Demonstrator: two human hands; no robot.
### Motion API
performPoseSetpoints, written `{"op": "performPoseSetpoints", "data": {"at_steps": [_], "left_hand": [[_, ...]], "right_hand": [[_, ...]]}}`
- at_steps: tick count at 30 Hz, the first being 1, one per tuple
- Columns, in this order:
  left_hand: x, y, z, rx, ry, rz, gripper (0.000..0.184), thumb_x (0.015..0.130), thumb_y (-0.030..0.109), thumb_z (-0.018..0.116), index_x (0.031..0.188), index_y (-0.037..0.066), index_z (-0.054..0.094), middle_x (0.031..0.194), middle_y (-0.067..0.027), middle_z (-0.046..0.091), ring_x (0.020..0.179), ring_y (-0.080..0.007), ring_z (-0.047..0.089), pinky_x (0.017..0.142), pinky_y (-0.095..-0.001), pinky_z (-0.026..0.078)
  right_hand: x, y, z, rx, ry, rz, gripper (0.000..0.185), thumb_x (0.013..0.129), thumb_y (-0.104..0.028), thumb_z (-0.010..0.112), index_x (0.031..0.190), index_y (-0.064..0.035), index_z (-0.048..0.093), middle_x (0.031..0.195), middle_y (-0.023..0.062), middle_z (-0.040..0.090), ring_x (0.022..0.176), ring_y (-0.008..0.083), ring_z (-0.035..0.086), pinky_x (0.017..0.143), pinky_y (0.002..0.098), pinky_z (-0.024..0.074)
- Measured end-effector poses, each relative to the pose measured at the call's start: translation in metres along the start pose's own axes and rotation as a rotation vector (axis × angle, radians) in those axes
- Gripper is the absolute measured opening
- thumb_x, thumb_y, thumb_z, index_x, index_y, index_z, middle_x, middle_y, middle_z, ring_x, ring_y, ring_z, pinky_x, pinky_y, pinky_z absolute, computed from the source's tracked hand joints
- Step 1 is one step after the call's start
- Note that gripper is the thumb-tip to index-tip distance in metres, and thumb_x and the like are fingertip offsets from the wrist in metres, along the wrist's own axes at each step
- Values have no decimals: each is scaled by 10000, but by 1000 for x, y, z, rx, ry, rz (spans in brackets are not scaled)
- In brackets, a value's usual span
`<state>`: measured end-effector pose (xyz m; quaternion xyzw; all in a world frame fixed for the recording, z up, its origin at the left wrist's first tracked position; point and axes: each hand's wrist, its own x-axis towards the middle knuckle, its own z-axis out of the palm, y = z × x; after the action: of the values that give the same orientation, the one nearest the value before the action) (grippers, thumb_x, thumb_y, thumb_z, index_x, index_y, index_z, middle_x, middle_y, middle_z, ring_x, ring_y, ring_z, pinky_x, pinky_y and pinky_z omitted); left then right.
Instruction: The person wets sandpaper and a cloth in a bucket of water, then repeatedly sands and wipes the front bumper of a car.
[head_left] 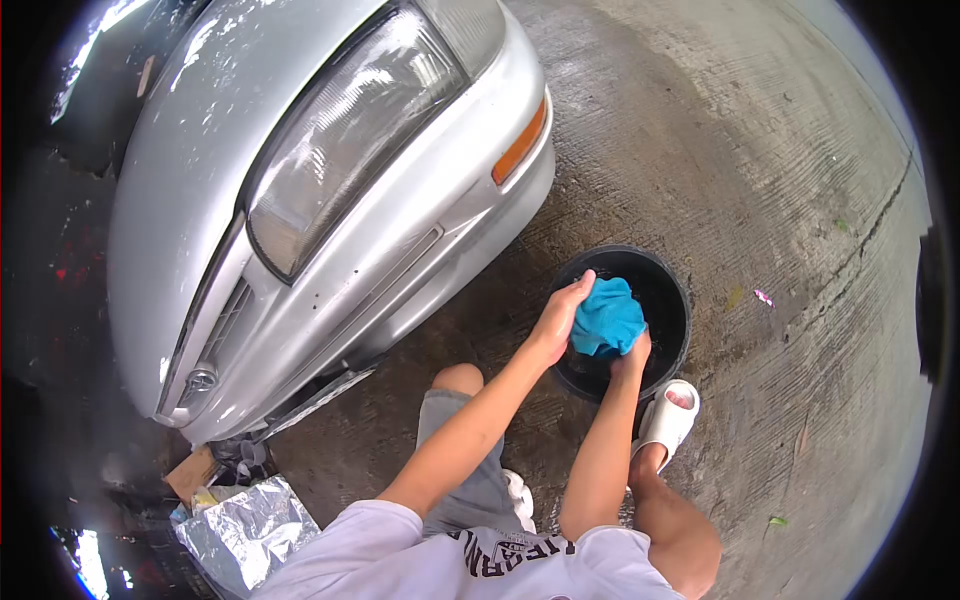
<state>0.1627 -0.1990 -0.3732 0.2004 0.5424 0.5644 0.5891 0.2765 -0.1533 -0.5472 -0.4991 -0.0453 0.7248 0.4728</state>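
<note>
A bunched blue cloth (609,318) is gripped between my two hands, over the black bucket (684,330) on the ground. My left hand (562,322) holds the cloth's left side, its thumb and fingers pressed against it. On the lower right of the cloth, my right hand (634,354) is closed on it, with most of its fingers hidden below. The bucket's inside looks dark and seems to hold water. Just left of it stands a silver car, whose front bumper (440,255) is nearest to my hands.
The car's headlight (355,135) and orange side marker (520,143) face me. Silver foil sheeting (250,530) and a cardboard piece (192,473) lie at lower left. My foot in a white slipper (667,428) is beside the bucket. Rough concrete (800,200), partly wet, spreads to the right.
</note>
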Motion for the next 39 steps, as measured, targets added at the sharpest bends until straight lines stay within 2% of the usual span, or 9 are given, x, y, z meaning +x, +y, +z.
{"op": "performPoseSetpoints", "data": {"at_steps": [3, 7, 10, 12, 15, 20, 25, 27, 39], "left_hand": [[21, -43, -1, 437, 78, 53, 817, 847, 529, 719, 1319, -107, 518, 1535, -202, 346, 1418, -239, 350, 1152, -386, 288], [25, -64, 24, 720, 360, 171, 938, 679, 541, 835, 1253, -139, 539, 1271, -283, 579, 1227, -361, 566, 1038, -422, 443], [18, -31, 38, 728, 449, 307, 584, 752, 340, 805, 1106, -89, 627, 1019, -256, 694, 1001, -332, 694, 873, -391, 525], [19, -11, 44, 729, 487, 561, 252, 807, 158, 732, 935, -30, 624, 867, -223, 682, 838, -262, 704, 759, -381, 519], [-9, 84, 61, 666, 367, 598, 210, 812, 137, 725, 871, -5, 582, 770, -142, 647, 725, -182, 631, 704, -350, 502], [-57, 270, 65, 1073, 565, 1411, 218, 837, 159, 710, 965, 31, 587, 786, -98, 632, 754, -181, 621, 749, -328, 505], [-115, 373, 81, 1099, 529, 594, 484, 967, 424, 512, 1294, 75, 587, 1296, -263, 565, 1291, -397, 449, 1122, -461, 297], [-92, 329, 24, 2103, 702, 1019, 465, 782, 245, 777, 1198, 120, 612, 1068, -135, 667, 872, -301, 636, 762, -408, 531], [67, 299, 45, 2404, 354, 1112, 333, 796, 214, 697, 1116, 195, 603, 999, -92, 645, 901, -306, 679, 691, -432, 563]], "right_hand": [[-9, 22, 11, 301, -136, -4, 376, 969, -235, 537, 1263, -4, 578, 1208, 142, 644, 1115, 314, 621, 987, 458, 488], [3, 54, 0, 533, -356, -118, 384, 990, -261, 495, 1275, -12, 566, 1217, 139, 639, 1096, 319, 628, 967, 470, 510], [45, 43, -6, 462, -205, -231, 443, 1017, -348, 387, 1248, -24, 582, 1173, 134, 657, 1013, 302, 662, 917, 438, 556], [52, 14, 1, 27, -155, -570, 296, 934, -166, 579, 1166, 13, 619, 1069, 118, 682, 900, 235, 659, 859, 362, 542], [7, -31, 38, -363, 329, -594, 280, 837, -19, 711, 1093, 53, 624, 949, 88, 682, 785, 159, 636, 727, 328, 537], [-6, 0, 44, -280, 249, -483, 256, 842, -39, 742, 1055, 50, 631, 930, 69, 670, 807, 147, 597, 770, 318, 507], [-15, 23, 72, -210, 181, -424, 263, 854, -77, 745, 1063, 29, 625, 896, 19, 642, 791, 118, 560, 753, 285, 460], [-25, 19, 83, -248, 205, -411, 334, 850, -68, 742, 1130, 51, 604, 1022, 101, 654, 890, 181, 595, 830, 324, 483], [-29, 35, 87, -163, 191, -278, 214, 855, -73, 742, 1029, -13, 632, 887, 16, 646, 778, 116, 584, 715, 287, 474]]}}
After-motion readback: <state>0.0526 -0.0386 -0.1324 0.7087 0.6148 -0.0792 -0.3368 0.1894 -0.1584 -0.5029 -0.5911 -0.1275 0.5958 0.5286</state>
